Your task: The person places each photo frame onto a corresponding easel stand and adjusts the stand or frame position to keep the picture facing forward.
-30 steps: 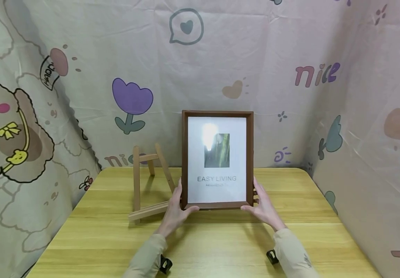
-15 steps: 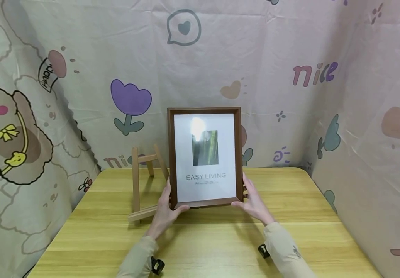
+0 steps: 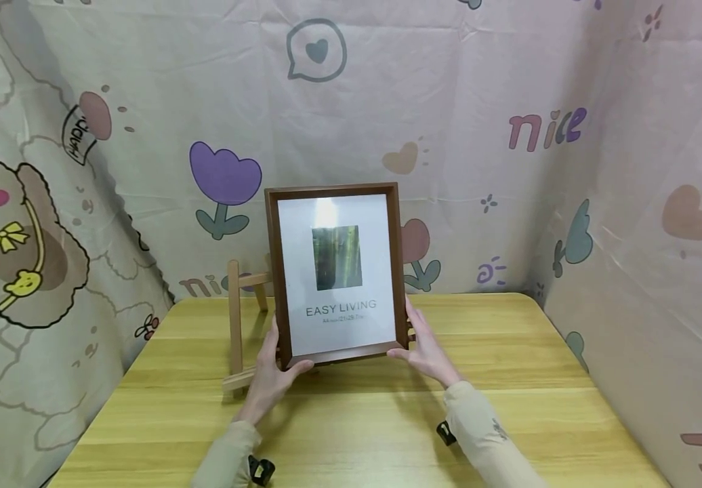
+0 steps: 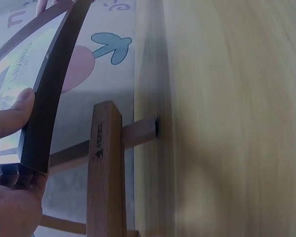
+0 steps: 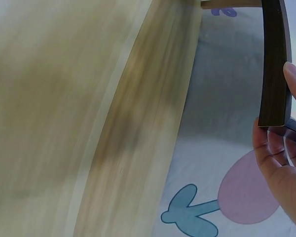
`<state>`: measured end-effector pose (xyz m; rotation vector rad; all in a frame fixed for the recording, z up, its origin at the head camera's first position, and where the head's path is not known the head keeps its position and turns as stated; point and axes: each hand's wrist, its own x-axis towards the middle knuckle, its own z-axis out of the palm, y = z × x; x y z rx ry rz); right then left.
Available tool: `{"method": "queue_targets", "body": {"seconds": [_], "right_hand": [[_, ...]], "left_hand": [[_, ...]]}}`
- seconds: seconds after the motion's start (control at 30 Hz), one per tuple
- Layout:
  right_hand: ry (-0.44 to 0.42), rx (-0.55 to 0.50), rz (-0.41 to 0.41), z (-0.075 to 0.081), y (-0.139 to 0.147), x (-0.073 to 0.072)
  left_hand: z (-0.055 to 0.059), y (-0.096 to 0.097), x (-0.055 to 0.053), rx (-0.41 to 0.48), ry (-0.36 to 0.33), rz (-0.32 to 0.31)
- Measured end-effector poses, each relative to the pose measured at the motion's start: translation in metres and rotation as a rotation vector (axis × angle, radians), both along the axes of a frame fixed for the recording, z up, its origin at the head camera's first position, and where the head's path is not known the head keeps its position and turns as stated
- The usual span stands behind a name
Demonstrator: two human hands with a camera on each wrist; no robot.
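Whitish printed cloth (image 3: 351, 122) hangs behind the yellow table (image 3: 351, 434), left hand (image 3: 272, 369) and right hand (image 3: 427, 351) curled round the frame (image 3: 337, 274).

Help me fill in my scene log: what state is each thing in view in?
Picture frame: held up, slightly tilted, glare on its front.
Easel: standing on the table, partly hidden.
Left hand: gripping the picture frame's lower left corner.
Right hand: gripping its lower right corner.
Patterned cloth: hanging, lightly creased.
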<state>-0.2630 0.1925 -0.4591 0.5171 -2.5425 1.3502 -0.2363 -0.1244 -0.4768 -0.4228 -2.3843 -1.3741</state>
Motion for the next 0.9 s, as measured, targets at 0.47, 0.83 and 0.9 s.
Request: {"method": "queue_targets", "body": {"seconds": [0.47, 0.83, 0.9], "right_hand": [[-0.004, 0.036, 0.035, 0.004, -0.028, -0.007], [0.006, 0.016, 0.107, 0.002, -0.053, -0.015], [0.003, 0.035, 0.107, 0.002, -0.057, -0.016]], "left_hand": [[-0.001, -0.025, 0.004, -0.004, 0.074, 0.053], [-0.005, -0.049, 0.011, -0.009, 0.041, 0.091], [-0.005, -0.053, 0.012, 0.004, 0.056, 0.083]]}}
